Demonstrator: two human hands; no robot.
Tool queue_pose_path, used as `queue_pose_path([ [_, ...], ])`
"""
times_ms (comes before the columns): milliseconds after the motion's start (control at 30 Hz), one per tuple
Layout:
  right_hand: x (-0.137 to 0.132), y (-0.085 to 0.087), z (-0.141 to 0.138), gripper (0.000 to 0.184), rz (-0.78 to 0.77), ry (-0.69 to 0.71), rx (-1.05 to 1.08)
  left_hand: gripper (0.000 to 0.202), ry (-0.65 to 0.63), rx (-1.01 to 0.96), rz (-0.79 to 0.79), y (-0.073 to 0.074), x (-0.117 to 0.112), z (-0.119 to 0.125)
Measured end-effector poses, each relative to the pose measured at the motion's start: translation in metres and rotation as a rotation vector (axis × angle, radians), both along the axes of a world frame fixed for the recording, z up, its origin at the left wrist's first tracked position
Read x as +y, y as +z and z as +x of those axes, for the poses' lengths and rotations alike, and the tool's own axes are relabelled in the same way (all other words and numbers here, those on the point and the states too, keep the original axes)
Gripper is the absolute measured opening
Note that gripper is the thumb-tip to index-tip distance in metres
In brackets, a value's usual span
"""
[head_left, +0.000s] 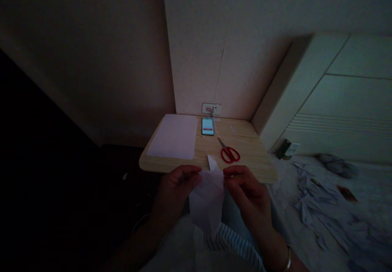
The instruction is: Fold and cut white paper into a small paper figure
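Paper piece (pixel 206 198), pale and folded, hanging between fingers of both hands. Left hand (pixel 175 187) pinching upper left corner between thumb and fingertips; right hand (pixel 251 196) pinching upper right edge. Pointed flap (pixel 212 163) standing just beyond fingers, seemingly part of same piece. Judged very light, limp in single layers, stiffer along folds, prone to creasing and tearing. Advisable hold: doubled edges, light pinch, sparing flap tip. Scissors (pixel 226 148) lying on surface (pixel 257 163) beyond right fingers; flat sheet (pixel 174 136) lying beyond left fingers.

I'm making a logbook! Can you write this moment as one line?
left hand: holding folded paper; right hand: holding it; red scissors: on table; phone: screen lit
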State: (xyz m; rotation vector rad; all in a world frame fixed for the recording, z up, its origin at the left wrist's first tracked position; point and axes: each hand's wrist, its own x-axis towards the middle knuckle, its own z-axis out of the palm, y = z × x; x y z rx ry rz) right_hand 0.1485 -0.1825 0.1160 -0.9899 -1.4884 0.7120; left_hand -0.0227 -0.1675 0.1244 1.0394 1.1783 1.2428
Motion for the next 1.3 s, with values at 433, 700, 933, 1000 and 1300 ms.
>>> queue_pose_path([
  [433,0.0,0.003,-0.011,0.018,-0.374,0.306,0.201,0.01,-0.098,-0.108,-0.051,-0.002,-0.007,0.003],
  [700,-0.005,-0.015,-0.025,0.041,-0.567,0.287,0.541,0.009,-0.14,0.125,0.098,0.005,-0.013,0.003],
  [933,-0.005,-0.011,-0.021,0.02,-0.289,0.129,0.182,0.008,-0.108,0.24,0.136,0.007,-0.015,0.003],
  [1000,-0.007,-0.007,-0.019,0.009,-0.172,0.094,0.07,0.009,-0.108,0.222,0.127,0.009,-0.015,0.001],
  [1300,-0.008,-0.009,-0.008,0.045,0.034,0.103,0.032,0.013,-0.048,0.129,0.028,0.006,-0.008,-0.002],
])
